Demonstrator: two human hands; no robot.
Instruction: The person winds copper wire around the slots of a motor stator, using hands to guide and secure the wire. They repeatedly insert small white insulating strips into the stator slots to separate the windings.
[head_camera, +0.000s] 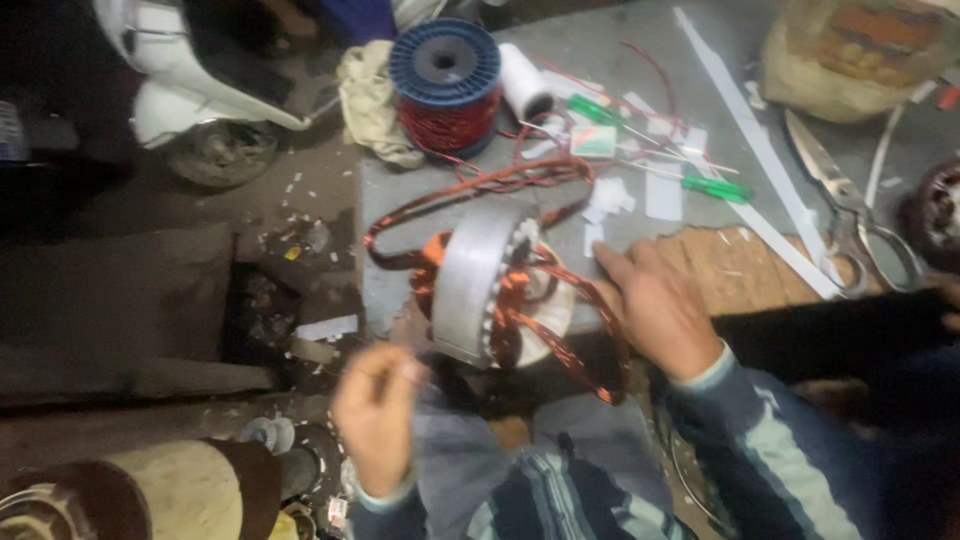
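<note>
A grey metal motor stator (478, 282) stands on edge at the front of the grey table (610, 40), wound with copper wire coils (470, 192) that loop out behind and to its right. My right hand (655, 305) rests on the table just right of the stator, fingers spread and pointing left toward small white paper slips (607, 198). My left hand (378, 410) is below and left of the stator, fingers pinched together, blurred; a thin strand seems to be held, but I cannot tell for sure.
A blue spool of red-copper wire (446, 85) and a white thread roll (524, 80) stand at the back. Two green-handled screwdrivers (715, 186), long white strips (755, 140), large scissors (850, 205) and a sack (860, 55) lie to the right. A white scooter (190, 90) is parked at left.
</note>
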